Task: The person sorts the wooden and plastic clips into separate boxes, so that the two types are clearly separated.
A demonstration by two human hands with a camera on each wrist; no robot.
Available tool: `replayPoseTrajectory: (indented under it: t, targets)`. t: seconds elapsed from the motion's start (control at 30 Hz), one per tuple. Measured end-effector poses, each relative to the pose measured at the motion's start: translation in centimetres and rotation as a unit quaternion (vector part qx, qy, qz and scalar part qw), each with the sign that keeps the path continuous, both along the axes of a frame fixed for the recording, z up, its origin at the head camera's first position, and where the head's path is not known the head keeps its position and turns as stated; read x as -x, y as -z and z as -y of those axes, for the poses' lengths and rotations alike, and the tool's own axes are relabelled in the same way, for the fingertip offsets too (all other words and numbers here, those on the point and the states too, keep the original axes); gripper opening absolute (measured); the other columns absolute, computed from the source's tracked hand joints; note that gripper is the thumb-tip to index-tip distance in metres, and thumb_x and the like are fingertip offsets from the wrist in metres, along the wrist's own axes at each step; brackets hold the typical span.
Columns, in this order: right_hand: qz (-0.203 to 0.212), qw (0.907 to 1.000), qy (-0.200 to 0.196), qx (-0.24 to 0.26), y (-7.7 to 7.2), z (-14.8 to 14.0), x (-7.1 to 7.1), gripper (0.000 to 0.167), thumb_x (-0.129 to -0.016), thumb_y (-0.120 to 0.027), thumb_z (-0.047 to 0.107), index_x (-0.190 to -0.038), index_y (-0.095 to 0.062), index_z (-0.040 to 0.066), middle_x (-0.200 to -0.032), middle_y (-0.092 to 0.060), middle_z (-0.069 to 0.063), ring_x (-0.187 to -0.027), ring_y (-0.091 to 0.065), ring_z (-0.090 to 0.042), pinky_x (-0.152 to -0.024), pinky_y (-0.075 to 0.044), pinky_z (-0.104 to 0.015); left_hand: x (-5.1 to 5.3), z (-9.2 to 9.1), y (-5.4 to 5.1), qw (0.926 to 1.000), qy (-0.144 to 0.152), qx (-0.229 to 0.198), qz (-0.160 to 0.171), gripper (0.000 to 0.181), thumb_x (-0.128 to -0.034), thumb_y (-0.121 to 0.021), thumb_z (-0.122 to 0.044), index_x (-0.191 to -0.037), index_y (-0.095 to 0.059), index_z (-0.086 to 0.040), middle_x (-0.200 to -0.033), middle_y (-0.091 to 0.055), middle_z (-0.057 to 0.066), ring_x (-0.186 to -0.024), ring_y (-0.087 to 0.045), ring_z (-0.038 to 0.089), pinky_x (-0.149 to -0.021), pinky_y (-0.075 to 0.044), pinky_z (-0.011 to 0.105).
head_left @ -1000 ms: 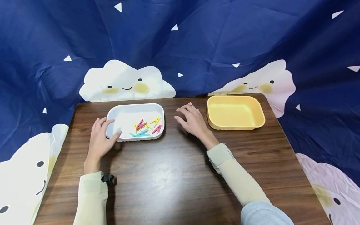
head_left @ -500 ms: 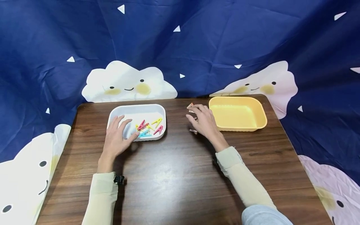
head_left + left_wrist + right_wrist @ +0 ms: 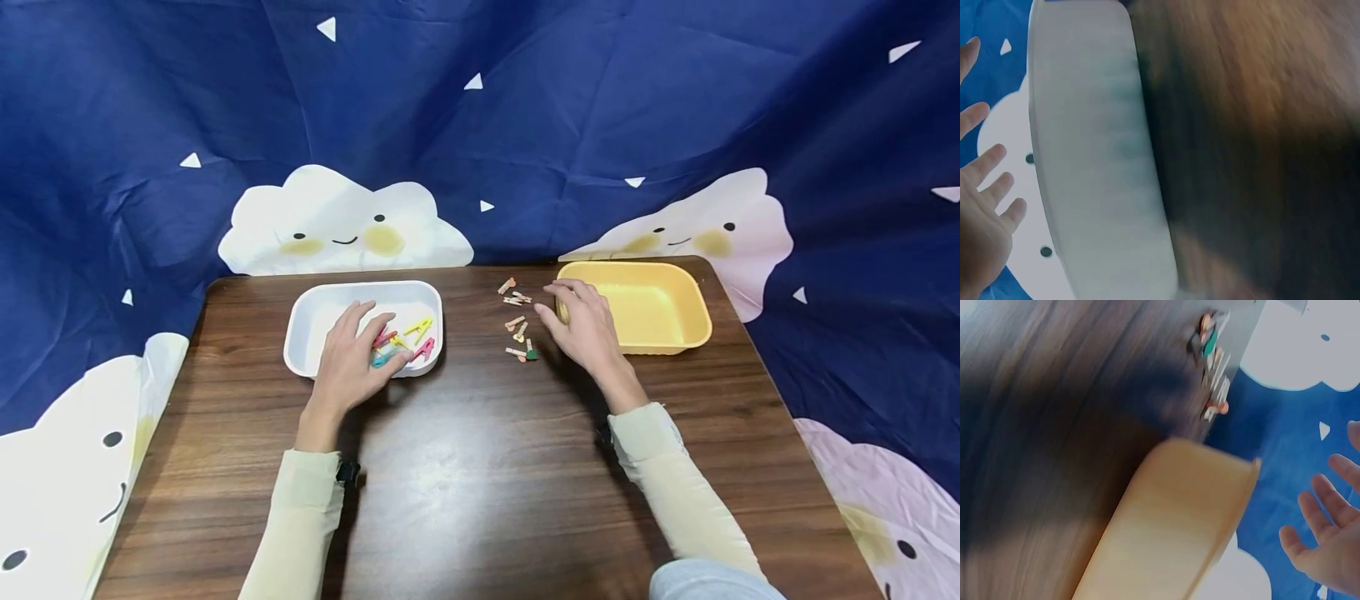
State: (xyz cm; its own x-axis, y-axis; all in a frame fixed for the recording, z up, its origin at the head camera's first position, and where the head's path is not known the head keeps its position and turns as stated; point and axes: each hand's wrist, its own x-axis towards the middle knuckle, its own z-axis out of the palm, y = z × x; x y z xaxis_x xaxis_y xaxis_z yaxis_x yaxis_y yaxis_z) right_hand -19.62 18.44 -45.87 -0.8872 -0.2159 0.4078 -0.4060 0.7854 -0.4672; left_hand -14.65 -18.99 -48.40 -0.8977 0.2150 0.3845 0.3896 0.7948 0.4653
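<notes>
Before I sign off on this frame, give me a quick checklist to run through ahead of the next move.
1. Left hand unloaded: ok, nothing visible in its grasp.
2. Right hand unloaded: ok, nothing visible in its grasp, at the near-left end of the yellow tray.
3. Coloured clips inside the white tray: ok for those visible.
4. Wooden clips in a tray: not ok, they lie loose on the table.
5. Both trays upright: ok.
6. Left hand off the coloured clips: cannot tell, contact is hidden.

clips [image 3: 425,347] in left tray [image 3: 311,325], pegs [image 3: 514,323] on table [image 3: 480,500] between it and right tray [image 3: 648,312], curtain [image 3: 525,100] behind table
</notes>
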Motion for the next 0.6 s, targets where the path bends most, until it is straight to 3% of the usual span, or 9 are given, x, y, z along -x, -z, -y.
replayPoseTrajectory:
  t: [0.33,0.6]
  targets:
    - [0.004,0.998,0.056,0.029,-0.6,-4.3,-0.2,0.04,-0.095,-0.07,0.029,-0.123,-0.069,0.001,-0.13,-0.062,-0.019,-0.122,-0.053,-0.04,-0.094,-0.038,-0.056,1.1,-3.1,-1.3,0.9984,0.039,0.029,-0.031,0.063,-0.0816,-0.075,-0.052,-0.13,-0.065,-0.013,-0.143,-0.05,0.016,-0.133,-0.043,0.037,-0.105,-0.036,0.056]
    - [-0.004,0.9937,0.096,0.058,-0.8,-7.6,-0.8,0.037,-0.094,-0.072,0.024,-0.119,-0.069,-0.003,-0.124,-0.062,-0.023,-0.119,-0.053,-0.045,-0.099,-0.037,-0.058,1.6,-5.2,-1.8,0.9981,0.036,0.036,-0.034,0.066,-0.0835,-0.075,-0.054,-0.133,-0.064,-0.012,-0.14,-0.053,0.015,-0.127,-0.047,0.036,-0.1,-0.04,0.051]
